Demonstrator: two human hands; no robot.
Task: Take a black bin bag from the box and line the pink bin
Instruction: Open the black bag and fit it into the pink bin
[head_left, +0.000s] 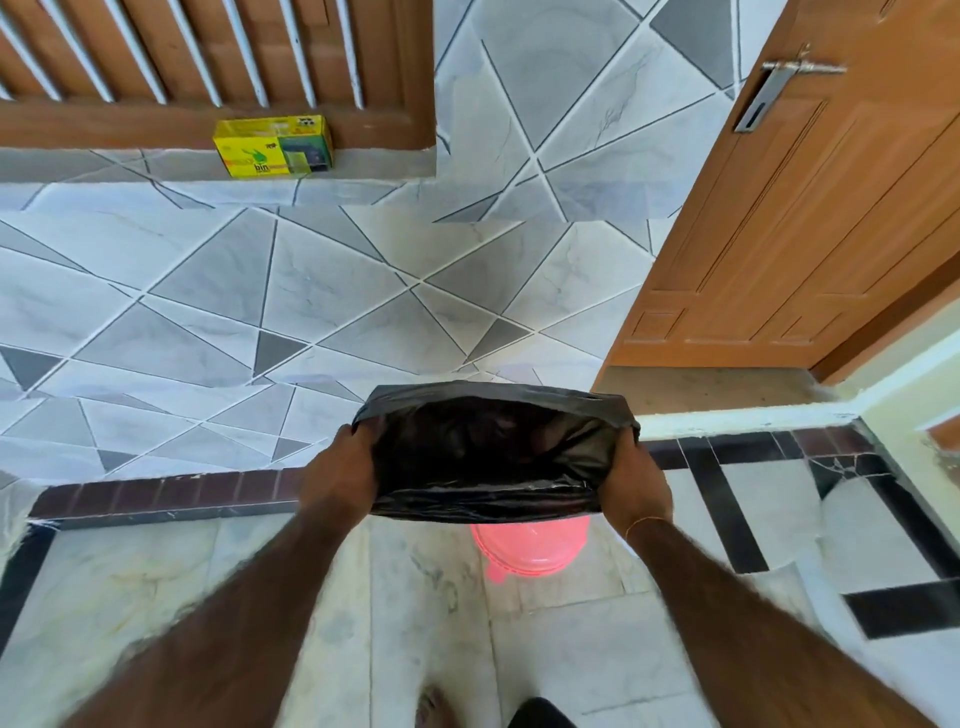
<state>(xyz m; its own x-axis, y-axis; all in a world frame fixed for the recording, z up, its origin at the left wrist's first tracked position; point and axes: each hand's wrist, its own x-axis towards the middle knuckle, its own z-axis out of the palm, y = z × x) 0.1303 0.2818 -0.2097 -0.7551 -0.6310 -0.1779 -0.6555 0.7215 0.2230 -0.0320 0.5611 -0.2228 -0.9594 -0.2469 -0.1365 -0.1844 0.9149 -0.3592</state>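
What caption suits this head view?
Both hands hold the bag open above the pink bin.

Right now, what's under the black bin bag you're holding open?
The pink bin stands on the floor below the black bin bag, which the left hand and right hand grip at its sides. The bag covers the bin's far part, so its inside can't be seen.

You hold a thin, glossy black plastic bin bag (493, 452), creased and shiny. Below it sits a smooth pink plastic bin (530, 551). The yellow box (274, 147) looks like printed cardboard; the door (810, 208) is satin brown wood with a metal handle (789, 78).
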